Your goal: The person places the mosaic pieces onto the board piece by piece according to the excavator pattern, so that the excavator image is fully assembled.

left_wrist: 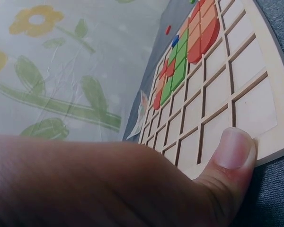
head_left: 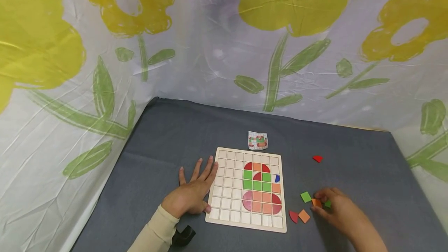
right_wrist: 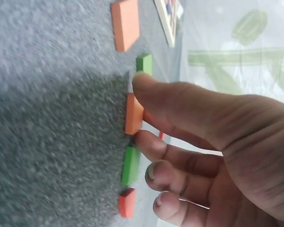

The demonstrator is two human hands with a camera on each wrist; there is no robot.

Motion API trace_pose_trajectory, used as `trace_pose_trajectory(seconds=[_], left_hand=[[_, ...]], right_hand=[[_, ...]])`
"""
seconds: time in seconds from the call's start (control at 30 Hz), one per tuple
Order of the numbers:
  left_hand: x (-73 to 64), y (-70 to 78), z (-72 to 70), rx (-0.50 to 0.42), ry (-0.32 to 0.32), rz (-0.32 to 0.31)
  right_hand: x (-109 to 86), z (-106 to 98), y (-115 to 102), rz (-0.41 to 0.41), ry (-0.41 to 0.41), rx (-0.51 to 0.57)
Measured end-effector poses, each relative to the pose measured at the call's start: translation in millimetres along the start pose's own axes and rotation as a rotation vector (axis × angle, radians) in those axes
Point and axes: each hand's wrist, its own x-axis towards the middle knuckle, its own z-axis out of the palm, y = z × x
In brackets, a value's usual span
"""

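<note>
Right hand (head_left: 341,212) pinches an orange square (head_left: 316,203) — the gridded board (head_left: 227,192) lies to the left, its left edge touched by the outspread left hand (head_left: 190,196).

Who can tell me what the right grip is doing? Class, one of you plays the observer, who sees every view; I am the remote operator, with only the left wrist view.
Observer: The right grip pinches an orange tile.

Operator: Of the left grip, I see a thumb at the edge of the board. How do its other fingers lie?

Observer: In the head view those fingers are spread apart.

Operator: Which loose piece lies nearest the board's right edge?

Observer: A red quarter-round piece, in the head view.
</note>
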Motion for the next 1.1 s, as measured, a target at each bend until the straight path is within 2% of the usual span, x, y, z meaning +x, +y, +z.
trace_pose_trajectory(seconds=[0.27,0.6,0.83,0.93,1.0,1.1], left_hand=[[-1.2,0.2,-1.6,0.002,0.007,0.000],[-2.5,0.4,-0.6,-0.008,0.010,0.004],[-2.3,1.7,-1.7,-0.006,0.004,0.002],[-1.7,1.9,-1.7,-0.006,-0.001,-0.004],[-1.4,1.9,-1.5,-0.003,-0.003,-0.009],[-1.0,1.7,-1.1,-0.003,-0.004,-0.013]], right_hand=[[-1.5,4,-2,-0.028,0.052,-0.023],[-0.6,2,-4,-0.002,0.025,-0.026],[3.9,-4,-7,0.067,-0.060,-0.037],[8.5,-7,-14,0.082,-0.061,-0.048],[12.2,-9,-20,0.057,-0.040,-0.059],[17.3,-12,-32,-0.023,0.014,-0.054]])
